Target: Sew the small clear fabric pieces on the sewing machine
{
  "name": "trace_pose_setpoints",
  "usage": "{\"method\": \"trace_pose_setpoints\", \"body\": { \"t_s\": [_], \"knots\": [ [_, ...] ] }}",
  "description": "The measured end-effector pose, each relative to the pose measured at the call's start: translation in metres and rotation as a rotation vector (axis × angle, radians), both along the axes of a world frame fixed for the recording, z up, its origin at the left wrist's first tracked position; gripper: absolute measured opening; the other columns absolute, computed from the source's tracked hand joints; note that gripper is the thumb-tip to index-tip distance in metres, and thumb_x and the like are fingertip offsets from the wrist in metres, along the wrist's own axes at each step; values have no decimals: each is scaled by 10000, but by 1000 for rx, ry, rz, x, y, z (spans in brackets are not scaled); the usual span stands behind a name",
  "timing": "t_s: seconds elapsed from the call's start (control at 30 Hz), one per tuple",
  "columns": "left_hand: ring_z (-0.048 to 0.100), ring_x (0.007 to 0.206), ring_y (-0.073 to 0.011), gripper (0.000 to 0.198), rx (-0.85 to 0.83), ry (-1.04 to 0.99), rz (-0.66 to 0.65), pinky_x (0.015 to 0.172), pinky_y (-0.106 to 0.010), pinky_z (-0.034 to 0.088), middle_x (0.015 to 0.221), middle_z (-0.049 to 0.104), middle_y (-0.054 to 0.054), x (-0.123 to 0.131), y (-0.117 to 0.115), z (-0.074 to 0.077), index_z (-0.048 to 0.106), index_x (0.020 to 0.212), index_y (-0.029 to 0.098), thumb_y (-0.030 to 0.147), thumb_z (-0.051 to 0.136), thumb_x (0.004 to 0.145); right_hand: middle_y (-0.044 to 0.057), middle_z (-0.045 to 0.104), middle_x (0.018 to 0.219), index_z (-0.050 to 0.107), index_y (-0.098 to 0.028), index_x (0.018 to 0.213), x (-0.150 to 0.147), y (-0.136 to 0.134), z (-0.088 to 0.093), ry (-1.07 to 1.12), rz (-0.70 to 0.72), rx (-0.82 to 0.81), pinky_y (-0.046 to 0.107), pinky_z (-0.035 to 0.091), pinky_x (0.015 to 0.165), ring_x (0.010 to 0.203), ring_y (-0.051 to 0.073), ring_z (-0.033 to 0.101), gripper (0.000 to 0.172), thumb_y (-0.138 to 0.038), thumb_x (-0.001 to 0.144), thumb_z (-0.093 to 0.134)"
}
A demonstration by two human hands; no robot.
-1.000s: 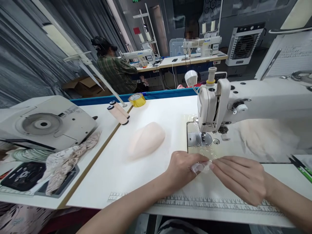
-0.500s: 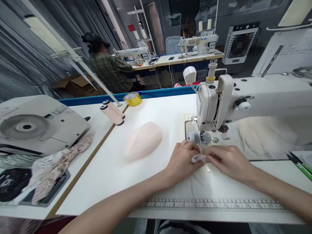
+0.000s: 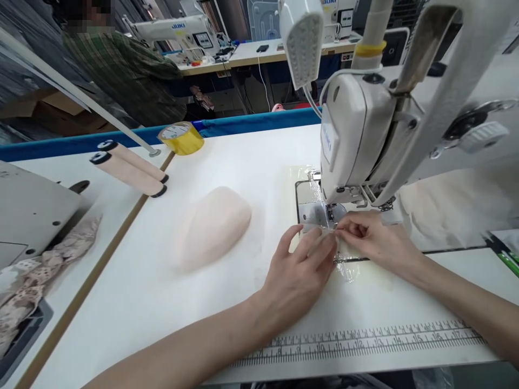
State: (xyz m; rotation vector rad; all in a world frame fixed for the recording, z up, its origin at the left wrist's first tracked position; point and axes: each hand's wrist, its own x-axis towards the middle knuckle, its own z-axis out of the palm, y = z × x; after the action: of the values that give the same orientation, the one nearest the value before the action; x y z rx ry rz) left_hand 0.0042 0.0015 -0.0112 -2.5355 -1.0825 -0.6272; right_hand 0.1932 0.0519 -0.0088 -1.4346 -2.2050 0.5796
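Just in front of the needle of the sewing machine (image 3: 348,135), my two hands meet at a thin, sheer, whitish strip of fabric (image 3: 324,231). My left hand (image 3: 298,270) has its index finger and thumb side closed at the strip, while its outer fingers fan out over the metal needle plate (image 3: 312,214); the thumb is hidden. My right hand (image 3: 377,237) pinches the strip's right end near the presser foot. Most of the strip lies behind my fingers. Left of my hands, a pale pink moulded cup (image 3: 221,227) with sheer edging lies on the white table.
Two pink thread spools (image 3: 130,167) and a yellow tape roll (image 3: 181,138) lie at the far left. A printed ruler (image 3: 365,343) runs along the front edge. Pale sheer fabric (image 3: 454,205) sits under the machine arm, with green-handled scissors (image 3: 506,259) beside it. Another person (image 3: 121,70) sits beyond.
My view has moved closer and lower. My left hand's outer fingers have spread, and both hands have brought the strip nearer the presser foot.
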Motion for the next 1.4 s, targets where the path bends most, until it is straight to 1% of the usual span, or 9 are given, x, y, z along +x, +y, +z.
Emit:
{"method": "trace_pose_setpoints", "body": {
  "t_s": [0.07, 0.13, 0.23, 0.33, 0.43, 0.7, 1.03, 1.2, 1.4],
  "knots": [
    [533, 1085, -198, 220, -11, 46, -1, 988, -401, 335, 1214, 615, -26, 0, -3, 1, 630, 1095, 155, 219, 533, 909, -42, 528, 564, 607, -229, 711, 2, 2, -4, 19, -5, -9, 233, 352, 462, 505, 124, 501, 168, -305, 856, 571],
    [532, 1098, -214, 262, -47, 67, 13, 967, -398, 339, 1241, 602, -37, 0, -5, 2, 628, 1127, 150, 265, 529, 913, -36, 536, 569, 621, -228, 753, 4, 3, -8, 29, 2, 39, 243, 358, 464, 507, 130, 508, 153, -320, 864, 572],
    [520, 1136, -226, 306, -82, 70, 35, 952, -401, 338, 1238, 607, -49, 0, -3, 3, 607, 1176, 151, 295, 501, 928, -16, 587, 624, 660, -223, 873, 8, -2, -10, -29, 55, 268, 255, 370, 500, 557, 137, 541, 153, -271, 905, 519],
    [501, 1172, -221, 306, -87, 55, 48, 950, -402, 334, 1229, 616, -44, -1, 2, 2, 599, 1184, 165, 303, 471, 943, 24, 655, 773, 678, -196, 1023, 11, -11, -6, -156, 205, 553, 275, 371, 544, 629, 141, 578, 256, -150, 915, 452],
    [502, 1182, -222, 304, -67, 36, 59, 946, -396, 336, 1232, 616, -42, -1, 7, 0, 596, 1188, 174, 301, 493, 932, 44, 652, 798, 676, -142, 1064, 11, -17, -4, -259, 276, 667, 302, 353, 560, 663, 158, 581, 295, -98, 885, 446],
    [525, 1181, -214, 320, -71, -26, 64, 980, -403, 306, 1213, 629, -53, -1, 11, -2, 569, 1231, 201, 300, 493, 937, 62, 656, 794, 681, -82, 1042, 9, -18, -9, -319, 247, 710, 335, 317, 594, 748, 188, 586, 271, -110, 896, 455],
    [566, 1133, -217, 303, -125, -96, 22, 1092, -488, 236, 1205, 633, -53, -4, 23, -5, 602, 1191, 221, 296, 525, 908, 80, 657, 804, 682, -102, 1064, 9, -16, -6, -330, 196, 671, 346, 347, 625, 721, 203, 571, 316, -178, 900, 423],
    [531, 1180, -237, 334, -153, -88, 15, 1111, -542, 203, 1222, 620, -72, -5, 23, -6, 580, 1225, 211, 318, 501, 919, 89, 674, 886, 686, -122, 1072, 9, -15, -5, -325, 192, 647, 354, 366, 650, 832, 241, 587, 320, -182, 886, 432],
    [502, 1217, -231, 349, -179, -75, 9, 1121, -549, 192, 1264, 592, -78, -7, 23, -8, 570, 1234, 203, 352, 480, 932, 70, 661, 1086, 661, -89, 1105, 10, -14, -5, -318, 239, 638, 374, 392, 717, 908, 241, 578, 324, -164, 894, 426]
  ]
}}
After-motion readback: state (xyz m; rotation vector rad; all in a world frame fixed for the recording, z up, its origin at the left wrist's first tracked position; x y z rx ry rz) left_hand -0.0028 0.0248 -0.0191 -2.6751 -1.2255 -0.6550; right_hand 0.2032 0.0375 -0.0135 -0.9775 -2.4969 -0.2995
